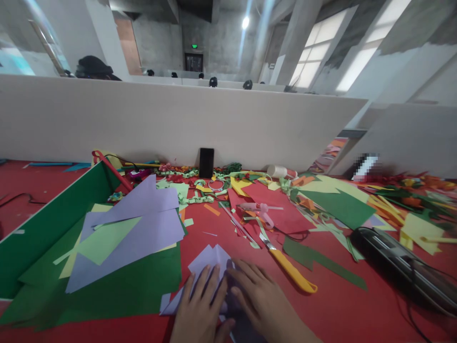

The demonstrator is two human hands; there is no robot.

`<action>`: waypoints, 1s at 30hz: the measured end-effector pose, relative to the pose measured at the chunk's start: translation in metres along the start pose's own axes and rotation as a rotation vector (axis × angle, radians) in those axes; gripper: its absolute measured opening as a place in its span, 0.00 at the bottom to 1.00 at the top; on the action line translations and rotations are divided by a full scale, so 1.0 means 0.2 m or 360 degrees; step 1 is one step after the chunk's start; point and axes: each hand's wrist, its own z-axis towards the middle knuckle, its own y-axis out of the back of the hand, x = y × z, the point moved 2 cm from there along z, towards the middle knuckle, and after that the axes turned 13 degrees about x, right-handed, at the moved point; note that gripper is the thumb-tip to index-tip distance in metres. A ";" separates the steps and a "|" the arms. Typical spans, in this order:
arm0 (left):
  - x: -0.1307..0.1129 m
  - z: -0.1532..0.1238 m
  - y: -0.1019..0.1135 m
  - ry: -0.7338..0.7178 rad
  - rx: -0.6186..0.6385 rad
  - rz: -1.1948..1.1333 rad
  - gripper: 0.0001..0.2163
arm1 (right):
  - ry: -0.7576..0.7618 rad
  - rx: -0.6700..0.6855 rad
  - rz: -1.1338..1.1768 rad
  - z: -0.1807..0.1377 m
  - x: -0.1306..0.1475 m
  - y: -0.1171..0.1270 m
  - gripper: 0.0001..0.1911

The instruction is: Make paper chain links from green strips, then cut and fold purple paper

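Both hands rest on a folded piece of purple paper (210, 255) at the near middle of the red table. My left hand (202, 302) lies flat on it with fingers stretched forward and a little apart. On the paper's right side, my right hand (255, 295) presses down with its fingers extended. Peaked folds stick out beyond the fingertips, and a small folded flap shows left of my left hand. The rest of the paper is hidden under the hands. A yellow-handled craft knife (293, 271) lies just beyond my right hand.
Purple sheets (135, 238) lie on green paper (117, 300) at left, beside a green upright panel (53, 224). A pink glue gun (259, 209), paper scraps and a black phone (206, 163) are farther back. A black device (403, 267) with a cable sits at right.
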 end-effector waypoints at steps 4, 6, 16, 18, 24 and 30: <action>0.02 0.00 -0.01 -0.0130 0.0053 0.0025 0.20 | -0.0007 0.0175 0.0178 0.07 0.03 0.04 0.29; 0.04 0.00 -0.02 -0.0179 0.0111 0.0072 0.22 | -0.0044 0.0217 0.0251 0.09 0.03 0.05 0.32; 0.03 0.01 -0.06 -0.0134 0.0000 0.0013 0.24 | -0.0014 0.0155 0.0237 0.12 0.02 0.06 0.30; 0.03 0.00 -0.07 -0.0186 0.0031 0.0074 0.24 | -0.0001 0.0135 0.0188 0.13 0.02 0.06 0.29; 0.03 -0.03 -0.08 -0.0205 0.0031 0.0157 0.22 | 0.0034 0.0126 0.0046 0.17 0.03 0.05 0.25; 0.03 -0.01 -0.08 -0.0132 0.0006 0.0110 0.20 | 0.0027 0.0160 0.0024 0.19 0.02 0.05 0.26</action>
